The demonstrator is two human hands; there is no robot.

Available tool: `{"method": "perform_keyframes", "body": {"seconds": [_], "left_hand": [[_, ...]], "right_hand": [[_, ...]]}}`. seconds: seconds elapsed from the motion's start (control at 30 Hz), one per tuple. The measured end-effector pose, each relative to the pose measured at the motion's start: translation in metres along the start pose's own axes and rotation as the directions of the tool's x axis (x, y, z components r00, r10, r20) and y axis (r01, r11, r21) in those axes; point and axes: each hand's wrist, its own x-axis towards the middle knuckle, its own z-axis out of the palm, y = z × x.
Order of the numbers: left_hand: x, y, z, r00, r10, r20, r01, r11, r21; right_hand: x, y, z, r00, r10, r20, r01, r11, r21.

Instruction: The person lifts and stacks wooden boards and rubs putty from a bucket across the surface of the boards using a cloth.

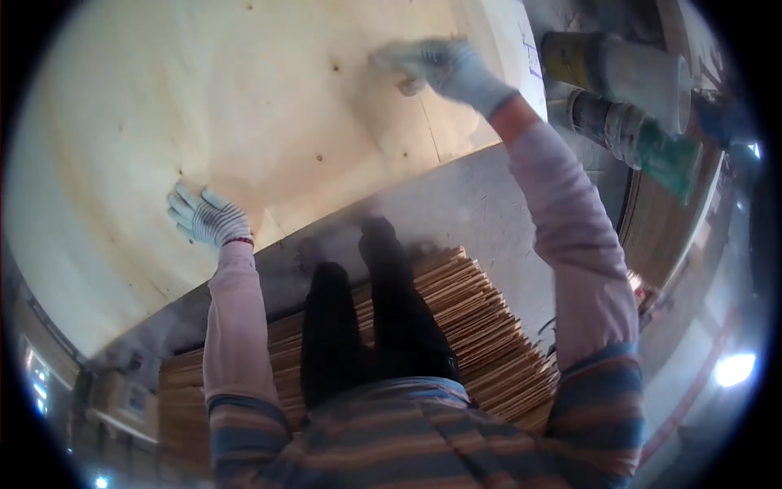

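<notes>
A large pale plywood sheet (244, 98) with small dark knots fills the upper left of the head view. My left hand (208, 216), in a white glove with a striped cuff, lies on the sheet near its front edge with the fingers spread. Farther off to the right, my right hand (448, 72), gloved too, is over the sheet and blurred by motion. Its fingers look closed, and a small brownish piece (411, 85) shows beneath them. I cannot make out what that piece is. A thin dark line runs across the sheet close to that hand.
Behind my legs, a stack of thin wood sheets (489, 334) has uneven edges. Buckets (643, 77) stand to the right of the plywood, with a green-stained container (668, 159) below them. More stacked boards (664, 220) are at the right, above a grey floor (472, 204).
</notes>
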Motion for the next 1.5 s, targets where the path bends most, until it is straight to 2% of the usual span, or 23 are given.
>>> {"method": "perform_keyframes", "body": {"seconds": [0.07, 0.2, 0.3, 0.37, 0.47, 0.53, 0.57, 0.6, 0.63, 0.67, 0.73, 0.8, 0.87, 0.9, 0.97, 1.03, 1.1, 1.17, 1.23, 1.27, 1.33, 1.43, 1.5], "left_hand": [[-0.004, -0.014, 0.019, 0.994, 0.053, -0.099, -0.045, 0.995, 0.084], [0.005, -0.012, 0.017, 0.992, 0.049, -0.118, -0.025, 0.980, 0.197], [0.003, -0.012, 0.014, 0.993, 0.022, -0.117, -0.003, 0.987, 0.161], [0.003, -0.020, 0.026, 0.973, 0.055, -0.222, -0.021, 0.988, 0.151], [0.012, -0.042, 0.017, 0.979, 0.159, -0.128, -0.162, 0.987, -0.014], [0.037, -0.097, -0.008, 0.890, 0.456, -0.015, -0.446, 0.862, -0.241], [0.051, -0.134, -0.024, 0.813, 0.578, 0.070, -0.503, 0.759, -0.414], [0.060, -0.182, -0.011, 0.877, 0.478, -0.044, -0.463, 0.818, -0.342], [0.068, -0.221, 0.004, 0.915, 0.365, -0.173, -0.401, 0.873, -0.278], [0.072, -0.244, 0.004, 0.934, 0.294, -0.202, -0.324, 0.937, -0.134], [0.078, -0.251, 0.001, 0.952, 0.211, -0.221, -0.210, 0.977, 0.029], [0.077, -0.244, -0.005, 0.964, 0.186, -0.191, -0.173, 0.981, 0.087], [0.072, -0.248, -0.001, 0.959, 0.208, -0.192, -0.188, 0.975, 0.118], [0.073, -0.247, -0.004, 0.953, 0.227, -0.200, -0.208, 0.972, 0.111], [0.076, -0.247, -0.003, 0.946, 0.231, -0.226, -0.212, 0.971, 0.107], [0.076, -0.253, 0.004, 0.938, 0.242, -0.249, -0.217, 0.968, 0.122], [0.083, -0.245, -0.009, 0.948, 0.225, -0.225, -0.210, 0.974, 0.090], [0.082, -0.244, -0.013, 0.952, 0.228, -0.206, -0.218, 0.973, 0.070], [0.085, -0.241, -0.015, 0.964, 0.201, -0.175, -0.199, 0.980, 0.027], [0.084, -0.243, -0.014, 0.966, 0.200, -0.162, -0.202, 0.979, 0.003], [0.086, -0.246, -0.005, 0.959, 0.222, -0.179, -0.221, 0.975, 0.026], [0.070, -0.257, 0.000, 0.972, 0.201, -0.122, -0.201, 0.980, 0.016], [0.078, -0.246, -0.004, 0.984, 0.156, -0.083, -0.157, 0.988, -0.004]], "right_hand": [[-0.051, 0.012, 0.019, 0.953, -0.304, 0.004, 0.287, 0.895, -0.342], [-0.129, 0.003, 0.120, 0.917, -0.112, -0.382, 0.096, 0.994, -0.061], [-0.117, -0.021, 0.220, 0.782, -0.109, -0.613, -0.015, 0.981, -0.194], [-0.097, -0.063, 0.287, 0.772, -0.099, -0.628, -0.143, 0.936, -0.323], [-0.088, -0.097, 0.353, 0.819, -0.124, -0.561, -0.163, 0.886, -0.433], [-0.088, -0.086, 0.359, 0.835, -0.134, -0.534, -0.037, 0.954, -0.297], [-0.090, -0.087, 0.352, 0.823, -0.025, -0.568, 0.014, 1.000, -0.025], [-0.092, -0.089, 0.345, 0.799, 0.083, -0.595, 0.082, 0.966, 0.246], [-0.087, -0.105, 0.319, 0.766, 0.293, -0.572, 0.187, 0.750, 0.635], [-0.083, -0.109, 0.297, 0.754, 0.474, -0.454, 0.291, 0.379, 0.878], [-0.062, -0.085, 0.255, 0.714, 0.245, -0.656, 0.089, 0.898, 0.432], [-0.026, -0.032, 0.218, 0.622, 0.046, -0.782, -0.177, 0.981, -0.083], [-0.018, -0.074, 0.223, 0.865, -0.154, -0.477, -0.003, 0.950, -0.312], [-0.041, -0.051, 0.243, 0.919, 0.039, -0.392, -0.106, 0.983, -0.150], [-0.081, -0.048, 0.295, 0.930, -0.101, -0.353, 0.092, 0.995, -0.043], [-0.101, -0.090, 0.334, 0.966, 0.028, -0.255, -0.111, 0.942, -0.317], [-0.084, -0.073, 0.350, 0.929, 0.184, -0.322, -0.147, 0.980, 0.136], [-0.054, -0.155, 0.323, 0.887, 0.363, -0.287, -0.143, 0.806, 0.575], [-0.007, -0.111, 0.304, 0.953, 0.002, -0.304, 0.162, 0.841, 0.516], [0.027, -0.117, 0.284, 0.951, 0.130, -0.280, 0.038, 0.851, 0.523], [0.081, -0.120, 0.261, 0.875, -0.067, -0.480, 0.007, 0.992, -0.127], [0.079, -0.140, 0.255, 0.948, -0.316, -0.019, 0.258, 0.806, -0.532], [0.017, -0.117, 0.282, 0.957, -0.288, -0.028, 0.257, 0.891, -0.373]]}}
